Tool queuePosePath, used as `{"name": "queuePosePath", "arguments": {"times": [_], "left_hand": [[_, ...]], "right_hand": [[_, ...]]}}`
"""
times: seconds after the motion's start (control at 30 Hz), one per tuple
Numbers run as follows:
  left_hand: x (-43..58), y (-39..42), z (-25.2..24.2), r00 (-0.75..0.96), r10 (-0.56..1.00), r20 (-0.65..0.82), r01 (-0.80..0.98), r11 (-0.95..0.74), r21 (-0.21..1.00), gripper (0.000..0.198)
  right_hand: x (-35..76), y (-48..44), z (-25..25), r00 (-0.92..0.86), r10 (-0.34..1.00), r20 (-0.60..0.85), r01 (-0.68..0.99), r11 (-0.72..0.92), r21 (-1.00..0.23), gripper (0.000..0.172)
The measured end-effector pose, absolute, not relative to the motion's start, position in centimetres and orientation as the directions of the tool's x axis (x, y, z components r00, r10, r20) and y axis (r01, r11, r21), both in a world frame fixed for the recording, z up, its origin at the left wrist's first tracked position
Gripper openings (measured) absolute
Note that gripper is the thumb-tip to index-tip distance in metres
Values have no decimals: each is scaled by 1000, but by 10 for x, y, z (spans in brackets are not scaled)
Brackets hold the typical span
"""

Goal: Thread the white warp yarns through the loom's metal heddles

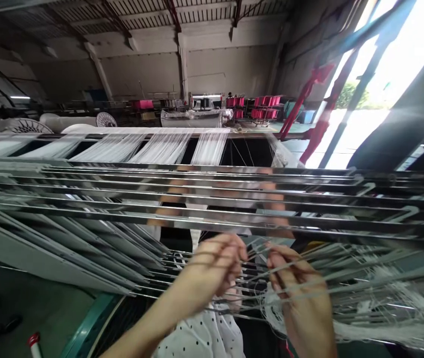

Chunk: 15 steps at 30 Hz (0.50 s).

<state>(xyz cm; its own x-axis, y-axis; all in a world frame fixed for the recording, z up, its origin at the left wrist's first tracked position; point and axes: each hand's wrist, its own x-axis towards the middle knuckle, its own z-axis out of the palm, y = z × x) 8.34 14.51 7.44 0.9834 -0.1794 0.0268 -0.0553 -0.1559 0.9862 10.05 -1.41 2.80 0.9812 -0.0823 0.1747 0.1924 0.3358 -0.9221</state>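
Note:
My left hand (217, 261) is below the lowest long metal bar, with its fingers bunched together near their tips. Facing it, my right hand (303, 291) has curled fingers close to the thin pale strips (340, 271) of the loom, some of which cross in front of that hand. What either hand pinches, if anything, is too fine and blurred to make out. A loose tangle of white thread (386, 293) hangs to the right of my right hand. Above both hands run several shiny metal bars (212, 216), with skin-coloured reflections on them.
White warp threads (163, 146) stretch behind the bars. Grey flat frames (66, 248) fan out at the left. White dotted cloth (200, 335) shows below my hands. Red cloth strips (312, 144) hang at the right. Racks of pink spools (266, 107) stand farther back.

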Motion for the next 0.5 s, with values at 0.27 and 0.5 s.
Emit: {"name": "queuePosePath", "arguments": {"times": [0.27, 0.5], "left_hand": [[68, 144, 72, 963, -167, 213, -269, -488, 831, 29], [92, 171, 34, 974, 73, 216, -132, -592, 795, 32]], "right_hand": [[96, -24, 26, 995, -33, 90, 95, 358, -929, 24], [71, -31, 38, 962, -174, 212, 266, 399, -878, 19]]}}
